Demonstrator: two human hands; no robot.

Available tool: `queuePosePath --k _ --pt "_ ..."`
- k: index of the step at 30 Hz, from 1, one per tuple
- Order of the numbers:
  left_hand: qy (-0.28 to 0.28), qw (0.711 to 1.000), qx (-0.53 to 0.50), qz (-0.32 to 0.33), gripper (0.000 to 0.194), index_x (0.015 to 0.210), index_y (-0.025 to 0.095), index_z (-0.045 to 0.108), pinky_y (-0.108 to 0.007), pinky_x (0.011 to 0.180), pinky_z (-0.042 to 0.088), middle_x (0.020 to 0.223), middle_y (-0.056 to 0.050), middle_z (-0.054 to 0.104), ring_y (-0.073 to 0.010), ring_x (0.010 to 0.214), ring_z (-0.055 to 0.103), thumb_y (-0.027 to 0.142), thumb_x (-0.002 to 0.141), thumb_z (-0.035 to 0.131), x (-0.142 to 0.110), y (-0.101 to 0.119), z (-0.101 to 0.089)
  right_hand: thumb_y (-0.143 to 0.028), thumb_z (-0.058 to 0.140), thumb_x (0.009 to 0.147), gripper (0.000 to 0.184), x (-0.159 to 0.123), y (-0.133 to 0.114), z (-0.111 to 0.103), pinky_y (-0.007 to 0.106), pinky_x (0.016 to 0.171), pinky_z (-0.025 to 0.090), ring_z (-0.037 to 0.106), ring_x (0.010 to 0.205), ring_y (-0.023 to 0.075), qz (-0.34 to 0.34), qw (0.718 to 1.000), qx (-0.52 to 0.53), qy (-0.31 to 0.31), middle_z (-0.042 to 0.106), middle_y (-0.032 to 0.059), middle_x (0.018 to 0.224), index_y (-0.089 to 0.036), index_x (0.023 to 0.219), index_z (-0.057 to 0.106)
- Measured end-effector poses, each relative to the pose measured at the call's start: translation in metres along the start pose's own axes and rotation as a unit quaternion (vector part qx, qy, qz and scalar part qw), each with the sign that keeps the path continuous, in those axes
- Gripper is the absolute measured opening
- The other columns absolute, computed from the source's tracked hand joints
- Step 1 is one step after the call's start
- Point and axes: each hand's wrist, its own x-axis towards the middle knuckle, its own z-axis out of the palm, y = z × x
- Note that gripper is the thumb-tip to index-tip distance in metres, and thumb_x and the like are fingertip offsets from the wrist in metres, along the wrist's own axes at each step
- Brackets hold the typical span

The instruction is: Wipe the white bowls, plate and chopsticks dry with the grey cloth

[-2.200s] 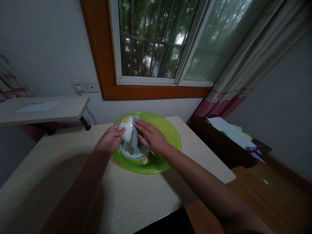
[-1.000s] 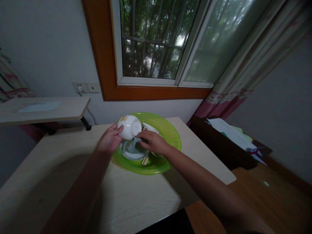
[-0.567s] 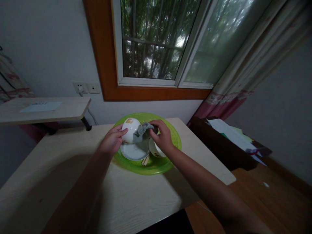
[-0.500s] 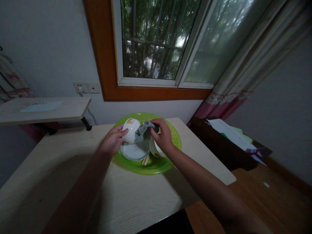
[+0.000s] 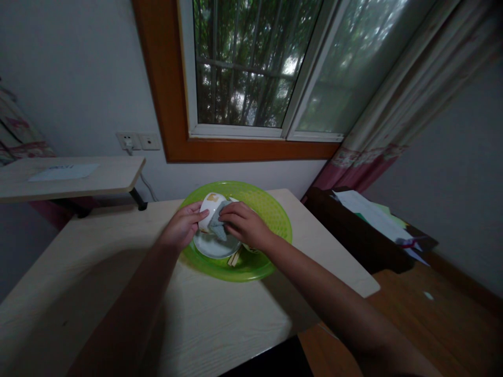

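Observation:
My left hand (image 5: pixel 184 224) grips a white bowl (image 5: pixel 207 208) with a yellow-brown print, tilted on its side above a green plastic basket (image 5: pixel 278 209). My right hand (image 5: pixel 245 222) is closed on a grey cloth (image 5: pixel 218 226) and presses it to the bowl's rim side. Below the bowl a white plate (image 5: pixel 214 248) lies in the basket. Beside the plate are wooden chopsticks (image 5: pixel 234 257), of which only the ends show. Another white bowl, mostly hidden, sits under my right hand.
The basket stands on a pale wooden table (image 5: pixel 236 314) against the wall. A small raised shelf (image 5: pixel 106 180) with a paper on it is at the left. Papers (image 5: pixel 373 214) lie on a dark cabinet at the right, below the curtain.
My right hand has moved left and brought the cloth from beside the bowl onto its rim side. The bowl has turned slightly in my left hand.

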Motion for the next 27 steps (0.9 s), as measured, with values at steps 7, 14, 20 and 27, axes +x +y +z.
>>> queuePosePath --k 7,14,20,27 --pt "0.004 1.000 -0.007 0.006 0.037 0.112 0.007 0.073 -0.028 0.080 0.056 0.106 -0.015 0.076 -0.0241 0.096 0.072 0.014 0.076 0.076 0.001 0.003 0.000 -0.023 0.056 0.099 0.032 0.001 -0.007 -0.004 0.047 0.109 0.047 0.055 0.128 0.0229 -0.024 0.999 -0.019 -0.044 0.062 0.0083 0.134 -0.027 0.130 0.062" --pt "0.002 1.000 0.000 0.005 0.038 0.113 0.008 0.073 -0.035 0.089 0.055 0.107 -0.016 0.076 -0.0275 0.102 0.071 0.015 0.076 0.076 0.001 0.001 0.001 -0.017 0.057 0.097 0.044 -0.002 0.006 -0.001 0.048 0.106 0.048 0.054 0.126 0.0236 0.056 0.996 -0.063 0.031 0.058 0.0086 0.139 -0.030 0.138 0.057" --pt "0.007 1.000 0.003 0.011 0.038 0.114 0.008 0.073 -0.035 0.091 0.055 0.107 -0.016 0.076 -0.0274 0.102 0.071 0.015 0.076 0.076 0.001 0.000 -0.001 -0.022 0.059 0.096 0.046 0.000 -0.002 -0.005 0.052 0.107 0.046 0.052 0.128 0.0250 0.029 0.998 -0.052 -0.003 0.057 0.0083 0.140 -0.032 0.140 0.055" --pt "0.001 1.000 0.002 0.004 0.040 0.115 0.009 0.072 -0.035 0.088 0.056 0.106 -0.016 0.076 -0.0270 0.099 0.072 0.016 0.076 0.076 -0.001 0.001 0.000 -0.026 0.059 0.096 0.044 0.003 -0.010 -0.009 0.054 0.110 0.042 0.045 0.132 0.0280 0.052 0.994 -0.085 -0.034 0.052 0.0078 0.144 -0.033 0.139 0.057"
